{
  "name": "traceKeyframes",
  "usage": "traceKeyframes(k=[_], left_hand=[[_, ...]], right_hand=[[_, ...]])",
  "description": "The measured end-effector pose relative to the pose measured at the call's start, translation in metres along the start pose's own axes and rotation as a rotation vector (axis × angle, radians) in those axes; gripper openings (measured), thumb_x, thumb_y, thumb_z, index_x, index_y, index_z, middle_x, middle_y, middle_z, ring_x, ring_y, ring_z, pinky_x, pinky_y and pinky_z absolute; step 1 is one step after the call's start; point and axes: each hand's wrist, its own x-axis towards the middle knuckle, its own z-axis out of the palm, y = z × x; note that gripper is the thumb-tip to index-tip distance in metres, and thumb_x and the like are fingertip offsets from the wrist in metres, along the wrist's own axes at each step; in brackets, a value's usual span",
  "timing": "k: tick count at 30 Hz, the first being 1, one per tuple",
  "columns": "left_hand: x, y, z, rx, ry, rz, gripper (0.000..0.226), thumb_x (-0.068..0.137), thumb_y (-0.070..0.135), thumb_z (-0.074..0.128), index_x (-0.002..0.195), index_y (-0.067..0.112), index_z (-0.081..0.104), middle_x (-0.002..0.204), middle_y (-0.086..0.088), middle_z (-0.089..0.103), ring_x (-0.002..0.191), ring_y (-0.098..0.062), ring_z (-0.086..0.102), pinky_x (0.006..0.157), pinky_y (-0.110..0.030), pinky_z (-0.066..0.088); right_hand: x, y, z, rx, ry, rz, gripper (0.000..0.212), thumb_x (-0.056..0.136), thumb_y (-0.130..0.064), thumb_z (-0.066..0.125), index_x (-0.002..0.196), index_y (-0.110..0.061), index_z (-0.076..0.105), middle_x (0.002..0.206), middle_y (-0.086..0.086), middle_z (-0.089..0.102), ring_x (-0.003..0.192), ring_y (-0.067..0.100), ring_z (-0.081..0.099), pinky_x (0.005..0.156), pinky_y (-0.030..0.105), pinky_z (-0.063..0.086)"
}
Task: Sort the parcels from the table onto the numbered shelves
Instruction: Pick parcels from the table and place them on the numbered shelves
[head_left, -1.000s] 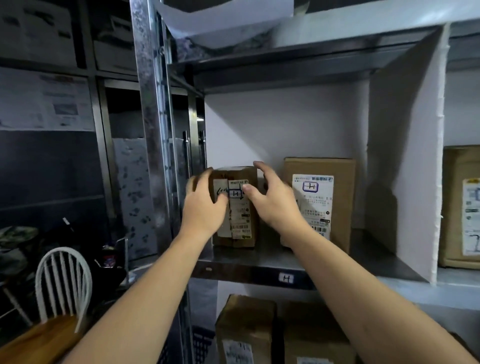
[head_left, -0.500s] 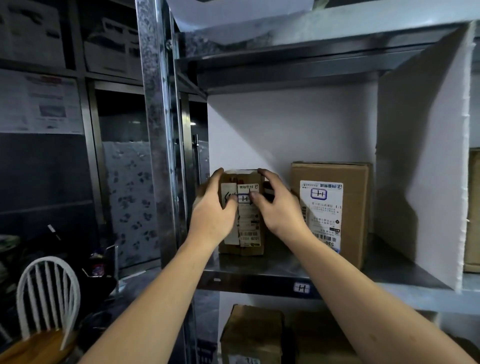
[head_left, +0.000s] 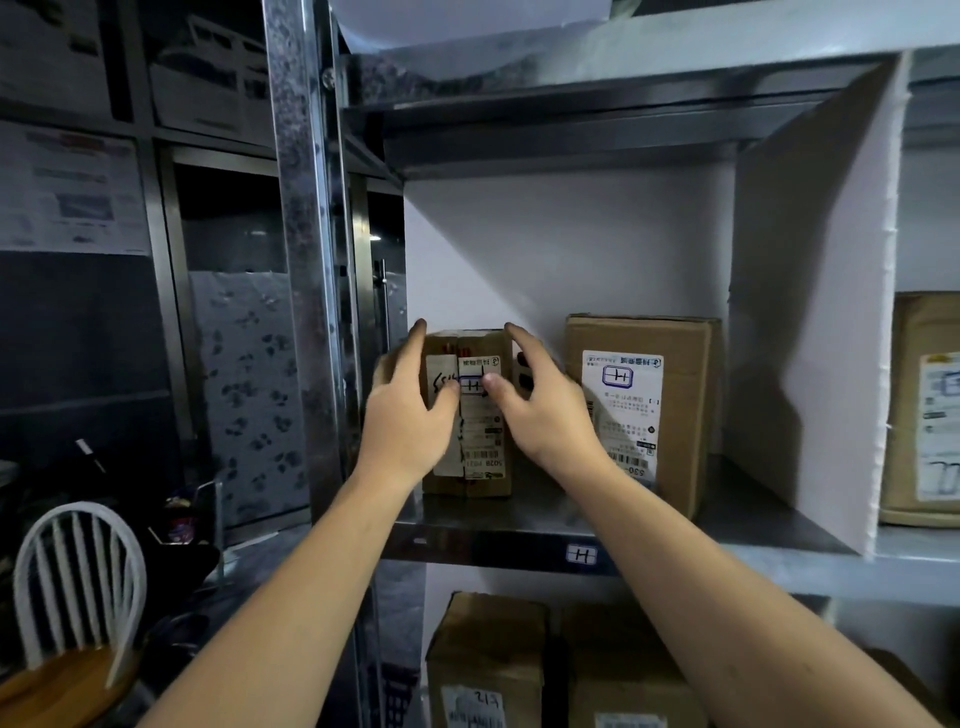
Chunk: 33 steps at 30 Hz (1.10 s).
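Note:
A small brown parcel (head_left: 480, 452) with a white label stands upright at the left end of the metal shelf (head_left: 519, 540), which carries a small tag (head_left: 581, 554) on its front edge. My left hand (head_left: 410, 410) grips the parcel's left side, its thumb on the front. Over on the top right corner my right hand (head_left: 545, 410) holds it, thumb pressed on the label. A larger labelled parcel (head_left: 675, 374) stands just to the right in the same bay, apart from the small one.
A white divider board (head_left: 810, 291) closes the bay on the right, with another parcel (head_left: 924, 405) beyond it. Two parcels (head_left: 483, 660) stand on the shelf below. A steel upright (head_left: 306, 260) rises at the left, and a white wooden chair (head_left: 78, 577) stands at the lower left.
Both hands stay on the small parcel, which has settled upright on the shelf near the left upright. My head has moved slightly closer.

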Motion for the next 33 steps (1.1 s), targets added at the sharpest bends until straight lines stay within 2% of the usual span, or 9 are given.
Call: traceKeyframes(k=[2, 5, 11, 15, 18, 22, 26, 29, 33], left_hand=[[-0.005, 0.008, -0.004, 0.025, 0.066, 0.087, 0.063, 0.095, 0.023, 0.059, 0.150, 0.030, 0.030, 0.144, -0.006, 0.038, 0.120, -0.006, 0.036, 0.100, -0.027, 0.036], [-0.010, 0.021, -0.007, 0.084, 0.104, 0.272, 0.057, 0.095, 0.022, 0.060, 0.147, 0.021, 0.037, 0.143, -0.003, 0.038, 0.124, -0.001, 0.031, 0.103, -0.021, 0.029], [-0.012, 0.060, 0.015, 0.077, -0.016, 0.371, 0.051, 0.096, 0.027, 0.059, 0.144, 0.018, 0.043, 0.141, -0.004, 0.043, 0.130, -0.013, 0.040, 0.105, -0.021, 0.028], [-0.018, 0.087, 0.041, 0.018, -0.077, 0.304, 0.052, 0.094, 0.026, 0.060, 0.143, 0.023, 0.043, 0.142, 0.001, 0.041, 0.129, -0.009, 0.038, 0.100, -0.021, 0.029], [-0.017, 0.099, 0.057, -0.006, -0.129, 0.238, 0.054, 0.095, 0.027, 0.060, 0.145, 0.023, 0.040, 0.147, 0.000, 0.036, 0.134, -0.014, 0.036, 0.102, -0.021, 0.025], [-0.010, 0.104, 0.073, -0.049, -0.179, 0.121, 0.064, 0.094, 0.031, 0.061, 0.150, 0.030, 0.030, 0.155, -0.002, 0.027, 0.141, -0.022, 0.031, 0.110, -0.035, 0.028], [-0.010, 0.099, 0.083, -0.111, -0.248, 0.020, 0.075, 0.092, 0.036, 0.064, 0.151, 0.039, 0.019, 0.153, -0.005, 0.034, 0.139, -0.026, 0.036, 0.110, -0.045, 0.034], [-0.018, 0.100, 0.090, -0.130, -0.317, 0.043, 0.079, 0.092, 0.034, 0.065, 0.152, 0.038, 0.013, 0.144, -0.002, 0.049, 0.135, -0.024, 0.043, 0.107, -0.043, 0.039], [-0.025, 0.101, 0.096, -0.136, -0.278, 0.053, 0.083, 0.092, 0.033, 0.064, 0.152, 0.040, 0.008, 0.140, -0.001, 0.054, 0.134, -0.023, 0.045, 0.104, -0.043, 0.042]], right_hand=[[-0.012, -0.006, -0.010, -0.054, 0.016, -0.076, 0.059, 0.099, -0.032, 0.060, 0.152, -0.034, 0.034, 0.142, -0.004, 0.052, 0.117, 0.000, 0.042, 0.086, 0.012, 0.041], [-0.031, -0.015, -0.031, -0.120, 0.092, -0.190, 0.054, 0.097, -0.033, 0.061, 0.147, -0.031, 0.042, 0.140, -0.006, 0.051, 0.121, -0.001, 0.043, 0.099, 0.024, 0.047], [-0.050, -0.001, -0.093, -0.415, 0.413, -0.328, 0.047, 0.095, -0.030, 0.065, 0.140, -0.020, 0.054, 0.139, 0.006, 0.053, 0.129, 0.024, 0.046, 0.103, 0.033, 0.041], [-0.052, 0.016, -0.125, -0.454, 0.428, -0.116, 0.057, 0.094, -0.033, 0.066, 0.147, -0.031, 0.043, 0.153, 0.009, 0.035, 0.139, 0.030, 0.032, 0.108, 0.045, 0.039], [-0.049, 0.024, -0.139, -0.291, 0.298, 0.105, 0.063, 0.096, -0.030, 0.064, 0.150, -0.039, 0.032, 0.150, 0.010, 0.038, 0.135, 0.028, 0.042, 0.105, 0.042, 0.044], [-0.045, 0.034, -0.147, -0.198, 0.256, 0.130, 0.061, 0.099, -0.023, 0.060, 0.152, -0.034, 0.032, 0.135, 0.007, 0.059, 0.122, 0.023, 0.058, 0.101, 0.038, 0.050], [-0.043, 0.047, -0.160, -0.178, 0.266, 0.186, 0.061, 0.100, -0.017, 0.057, 0.152, -0.036, 0.032, 0.139, 0.004, 0.057, 0.129, 0.021, 0.053, 0.101, 0.031, 0.042], [-0.045, 0.053, -0.160, -0.154, 0.254, 0.192, 0.066, 0.097, -0.024, 0.063, 0.153, -0.038, 0.029, 0.143, 0.002, 0.054, 0.132, 0.022, 0.051, 0.107, 0.038, 0.043], [-0.045, 0.055, -0.155, -0.070, 0.284, 0.180, 0.071, 0.095, -0.023, 0.067, 0.153, -0.036, 0.029, 0.145, -0.002, 0.052, 0.134, 0.021, 0.048, 0.109, 0.044, 0.044]])
